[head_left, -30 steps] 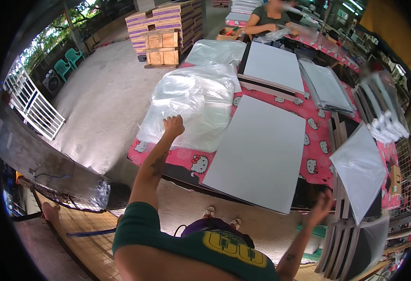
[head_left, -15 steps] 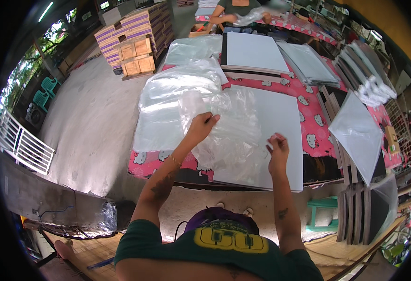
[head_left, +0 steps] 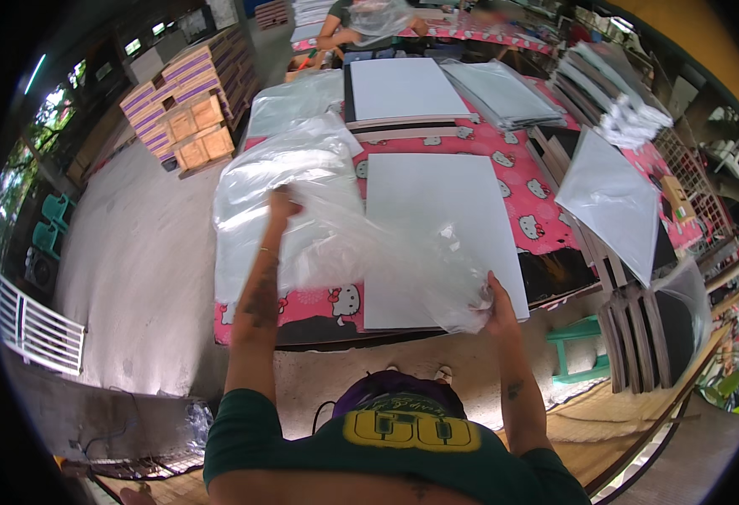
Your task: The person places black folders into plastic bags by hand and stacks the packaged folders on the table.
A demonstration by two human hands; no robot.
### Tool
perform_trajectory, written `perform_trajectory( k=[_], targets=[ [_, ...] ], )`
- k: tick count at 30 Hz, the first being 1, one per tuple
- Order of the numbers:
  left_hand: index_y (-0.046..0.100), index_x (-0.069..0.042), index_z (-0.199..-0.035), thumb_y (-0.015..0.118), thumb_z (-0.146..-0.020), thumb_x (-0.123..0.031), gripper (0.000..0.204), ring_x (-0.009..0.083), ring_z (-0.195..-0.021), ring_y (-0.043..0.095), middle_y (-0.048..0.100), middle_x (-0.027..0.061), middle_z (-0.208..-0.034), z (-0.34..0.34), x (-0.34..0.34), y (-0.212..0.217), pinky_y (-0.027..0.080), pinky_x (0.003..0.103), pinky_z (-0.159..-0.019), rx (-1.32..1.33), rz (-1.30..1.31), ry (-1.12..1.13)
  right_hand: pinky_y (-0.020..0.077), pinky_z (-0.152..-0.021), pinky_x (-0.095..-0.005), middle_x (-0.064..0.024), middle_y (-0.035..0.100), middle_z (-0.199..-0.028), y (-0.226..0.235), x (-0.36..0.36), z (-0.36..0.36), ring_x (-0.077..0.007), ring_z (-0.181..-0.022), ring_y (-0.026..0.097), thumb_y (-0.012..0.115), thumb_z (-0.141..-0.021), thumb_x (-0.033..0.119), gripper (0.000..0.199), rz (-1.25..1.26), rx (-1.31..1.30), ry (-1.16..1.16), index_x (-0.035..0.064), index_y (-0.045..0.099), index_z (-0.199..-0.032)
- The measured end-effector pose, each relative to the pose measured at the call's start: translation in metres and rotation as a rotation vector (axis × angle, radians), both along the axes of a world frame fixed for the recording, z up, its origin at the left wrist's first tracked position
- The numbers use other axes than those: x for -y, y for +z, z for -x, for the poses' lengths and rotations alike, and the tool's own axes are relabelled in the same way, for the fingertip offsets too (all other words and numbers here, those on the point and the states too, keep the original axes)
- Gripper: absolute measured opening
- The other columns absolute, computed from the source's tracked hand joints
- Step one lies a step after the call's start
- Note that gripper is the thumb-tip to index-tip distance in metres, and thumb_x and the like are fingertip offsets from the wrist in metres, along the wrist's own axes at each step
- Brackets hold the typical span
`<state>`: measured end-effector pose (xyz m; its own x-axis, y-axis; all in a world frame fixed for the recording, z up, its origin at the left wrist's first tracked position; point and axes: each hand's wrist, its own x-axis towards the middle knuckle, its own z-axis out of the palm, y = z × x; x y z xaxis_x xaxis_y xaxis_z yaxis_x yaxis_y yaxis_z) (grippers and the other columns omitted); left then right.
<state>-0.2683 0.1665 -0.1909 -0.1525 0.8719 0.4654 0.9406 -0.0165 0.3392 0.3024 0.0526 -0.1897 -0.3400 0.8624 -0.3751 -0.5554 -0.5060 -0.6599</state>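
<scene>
The left hand [head_left: 282, 204] is raised and closed on one end of a clear plastic bag [head_left: 361, 244], and the right hand [head_left: 494, 301] pinches the other end at the desk's near edge. The bag hangs stretched between them over a white rectangular board [head_left: 445, 202], blurring its near half. The board lies flat on the pink patterned desk [head_left: 546, 198], beside a heap of plastic bags [head_left: 268, 168].

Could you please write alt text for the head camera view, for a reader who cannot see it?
A person's left hand and right hand hold a clear plastic bag stretched above a flat white board lying on a pink patterned table. More clear bags lie piled at the left; another person sits at the far end.
</scene>
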Motion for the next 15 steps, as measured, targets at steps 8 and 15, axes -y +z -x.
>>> perform_trajectory(
  k=[8,15],
  targets=[
    [0.051,0.002,-0.1,0.044,-0.095,-0.011,0.016,0.0338,-0.082,0.06,0.057,0.0208,-0.084,-0.134,-0.011,0.117,0.047,0.038,-0.082,0.026,-0.719,-0.044,0.053,-0.074,-0.0351,-0.0075,0.06,-0.091,-0.029,-0.014,-0.088,-0.0156,-0.079,0.058,0.061,-0.091,0.03,0.031,-0.106,0.461,-0.227,0.0,0.059,-0.098],
    [0.061,-0.002,-0.084,0.061,-0.082,-0.015,0.013,0.0296,-0.064,0.061,0.061,0.0145,-0.068,-0.26,0.021,0.05,0.049,0.043,-0.061,0.419,-0.013,-0.455,0.0505,-0.088,-0.0436,-0.0101,0.061,-0.103,0.024,0.007,-0.018,-0.0289,-0.105,0.06,0.062,-0.091,0.022,0.017,-0.123,-0.036,-0.198,0.0064,0.056,-0.096]
  ],
)
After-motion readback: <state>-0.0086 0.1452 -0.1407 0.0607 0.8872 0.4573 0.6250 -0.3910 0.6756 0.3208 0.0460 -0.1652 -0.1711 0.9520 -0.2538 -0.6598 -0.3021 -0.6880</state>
